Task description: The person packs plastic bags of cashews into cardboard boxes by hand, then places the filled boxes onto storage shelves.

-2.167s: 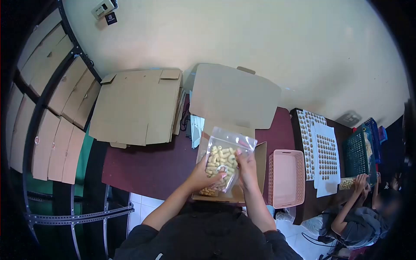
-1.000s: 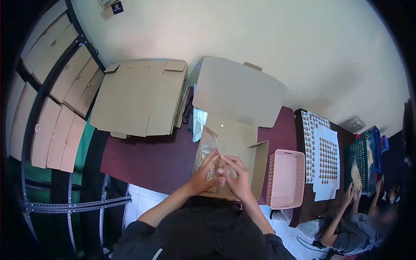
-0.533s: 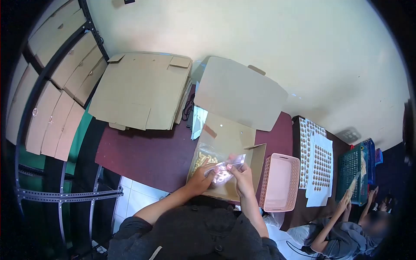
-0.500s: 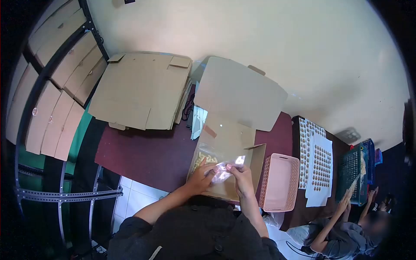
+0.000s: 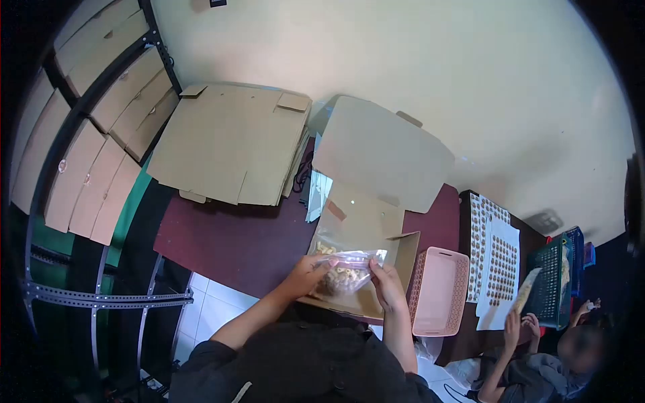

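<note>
A clear plastic bag [image 5: 345, 277] of small pale snack pieces hangs upright between my two hands, over the front of an open cardboard box [image 5: 366, 207]. My left hand [image 5: 306, 275] is closed on the bag's upper left side. At its upper right corner, the fingers of my right hand [image 5: 388, 285] pinch the plastic. Behind it, in the left part of the box, lies another clear bag [image 5: 325, 242] with similar pieces, partly covered by the held one. The box's lid [image 5: 383, 151] stands raised against the wall.
Flattened cardboard boxes [image 5: 225, 144] are stacked on the left of the dark red table [image 5: 208, 228]. A pink basket [image 5: 440, 292] and sticker sheets [image 5: 502, 262] lie to the right. Beyond, a co-worker's hand [image 5: 512, 329] holds a filled bag [image 5: 527, 290] beside a green crate [image 5: 547, 275].
The held bag was crumpled and tilted; now it hangs stretched out with its contents showing. My right hand has shifted slightly right. The co-worker's bag has moved left, away from the crate.
</note>
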`<control>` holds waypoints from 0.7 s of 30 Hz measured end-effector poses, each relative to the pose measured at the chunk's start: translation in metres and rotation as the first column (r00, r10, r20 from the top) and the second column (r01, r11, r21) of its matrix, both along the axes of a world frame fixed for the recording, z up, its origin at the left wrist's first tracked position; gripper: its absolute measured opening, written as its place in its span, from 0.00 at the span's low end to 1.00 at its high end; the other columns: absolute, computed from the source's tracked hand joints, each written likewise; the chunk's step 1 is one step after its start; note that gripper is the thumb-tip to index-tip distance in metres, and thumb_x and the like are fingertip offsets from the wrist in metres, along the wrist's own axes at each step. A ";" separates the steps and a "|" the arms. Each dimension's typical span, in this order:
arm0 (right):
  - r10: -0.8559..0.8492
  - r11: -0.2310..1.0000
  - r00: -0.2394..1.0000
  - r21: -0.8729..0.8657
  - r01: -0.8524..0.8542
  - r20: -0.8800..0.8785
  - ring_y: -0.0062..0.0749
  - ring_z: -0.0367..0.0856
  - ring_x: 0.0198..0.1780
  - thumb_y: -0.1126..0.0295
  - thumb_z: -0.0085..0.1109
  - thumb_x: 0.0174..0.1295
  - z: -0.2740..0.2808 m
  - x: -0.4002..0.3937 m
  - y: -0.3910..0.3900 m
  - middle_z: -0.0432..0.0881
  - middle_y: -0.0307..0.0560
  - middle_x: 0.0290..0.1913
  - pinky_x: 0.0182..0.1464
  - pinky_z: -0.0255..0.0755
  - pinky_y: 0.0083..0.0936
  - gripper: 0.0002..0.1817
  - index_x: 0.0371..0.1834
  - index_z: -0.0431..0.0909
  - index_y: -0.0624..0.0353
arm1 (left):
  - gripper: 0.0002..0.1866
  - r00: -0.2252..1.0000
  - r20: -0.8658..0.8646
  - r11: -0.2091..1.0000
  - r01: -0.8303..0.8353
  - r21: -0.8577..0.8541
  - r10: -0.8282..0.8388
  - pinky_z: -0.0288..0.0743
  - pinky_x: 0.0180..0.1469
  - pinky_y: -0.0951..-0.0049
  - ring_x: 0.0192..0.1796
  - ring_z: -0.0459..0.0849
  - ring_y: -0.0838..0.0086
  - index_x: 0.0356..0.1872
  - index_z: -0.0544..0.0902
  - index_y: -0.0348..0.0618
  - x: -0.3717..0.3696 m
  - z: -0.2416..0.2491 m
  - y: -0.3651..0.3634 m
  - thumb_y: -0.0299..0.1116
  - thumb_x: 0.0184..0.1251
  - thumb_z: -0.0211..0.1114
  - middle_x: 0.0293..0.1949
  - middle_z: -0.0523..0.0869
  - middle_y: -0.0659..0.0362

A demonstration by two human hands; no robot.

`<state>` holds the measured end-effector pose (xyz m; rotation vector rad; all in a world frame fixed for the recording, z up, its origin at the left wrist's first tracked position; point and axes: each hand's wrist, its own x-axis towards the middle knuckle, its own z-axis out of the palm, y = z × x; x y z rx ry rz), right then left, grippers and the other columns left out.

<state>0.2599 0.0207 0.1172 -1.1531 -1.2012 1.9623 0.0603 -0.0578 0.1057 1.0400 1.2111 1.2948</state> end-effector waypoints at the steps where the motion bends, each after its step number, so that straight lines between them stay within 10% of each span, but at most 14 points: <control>1: 0.005 1.000 1.000 0.003 -0.005 0.002 0.23 0.76 0.45 0.59 0.50 0.68 0.003 0.001 0.000 0.82 0.42 0.42 0.55 0.65 0.22 0.19 0.45 0.79 0.66 | 0.16 1.000 0.002 1.000 -0.005 0.003 0.005 0.69 0.38 0.76 0.34 0.75 0.82 0.41 0.81 0.32 -0.001 0.002 -0.001 0.38 0.69 0.55 0.31 0.81 0.62; 10: 0.215 0.976 0.976 0.019 -0.215 -0.012 0.32 0.71 0.58 0.57 0.46 0.69 0.019 0.010 0.002 0.77 0.51 0.54 0.66 0.55 0.32 0.24 0.50 0.75 0.72 | 0.16 0.992 0.038 0.992 -0.116 -0.045 0.117 0.68 0.34 0.81 0.29 0.72 0.87 0.46 0.81 0.33 -0.005 0.006 -0.006 0.37 0.67 0.59 0.32 0.82 0.64; 21: 0.166 0.985 0.986 0.037 -0.166 0.011 0.32 0.73 0.56 0.59 0.42 0.70 0.022 0.008 0.005 0.77 0.52 0.55 0.63 0.59 0.30 0.24 0.53 0.73 0.72 | 0.18 0.918 0.386 0.990 0.123 -0.072 -0.086 0.66 0.57 0.74 0.53 0.75 0.76 0.58 0.73 0.35 -0.017 0.000 0.009 0.33 0.72 0.50 0.50 0.79 0.55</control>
